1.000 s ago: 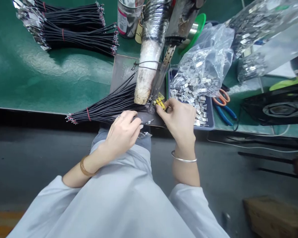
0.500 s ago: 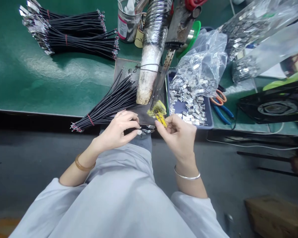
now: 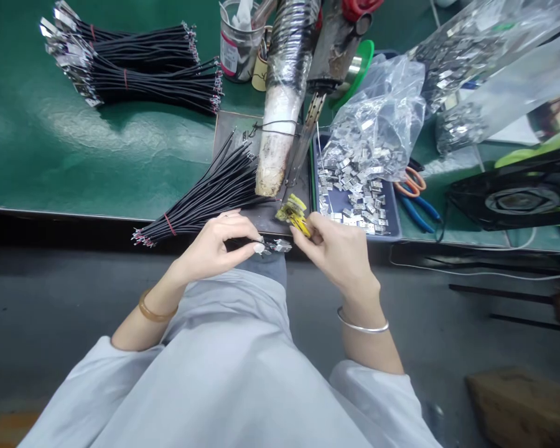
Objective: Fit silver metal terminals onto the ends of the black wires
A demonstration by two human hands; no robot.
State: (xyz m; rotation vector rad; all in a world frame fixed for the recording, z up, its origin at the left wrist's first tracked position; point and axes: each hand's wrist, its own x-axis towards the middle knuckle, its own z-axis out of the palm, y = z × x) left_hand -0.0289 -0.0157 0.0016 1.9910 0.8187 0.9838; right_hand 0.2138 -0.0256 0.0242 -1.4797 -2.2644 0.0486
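Observation:
My left hand (image 3: pixel 217 246) is closed in a pinch at the front edge of the bench, thumb and fingertips on small shiny metal connectors (image 3: pixel 279 246). How they join any wire there is hard to see. My right hand (image 3: pixel 338 249) grips a yellow tweezer-like tool (image 3: pixel 300 225) with a stained yellow sponge (image 3: pixel 290 206) at its far end. Just above the sponge, a soldering iron (image 3: pixel 312 112) points downward. Beside my left hand lies a bundle of black cables (image 3: pixel 210 186), tied with a red band.
A wrapped hose (image 3: pixel 280 118) hangs over the dark work plate. On the right stands a blue tray (image 3: pixel 389 214) of metal connectors under a plastic bag (image 3: pixel 378 112), near pliers (image 3: pixel 415 208) and a black fan (image 3: pixel 518 193). More tied cables (image 3: pixel 144 78) lie at the back left.
My right hand has shifted slightly, turning the sponge and drawing it down off the soldering iron's tip. The metal connectors at my left fingertips have turned and show more plainly.

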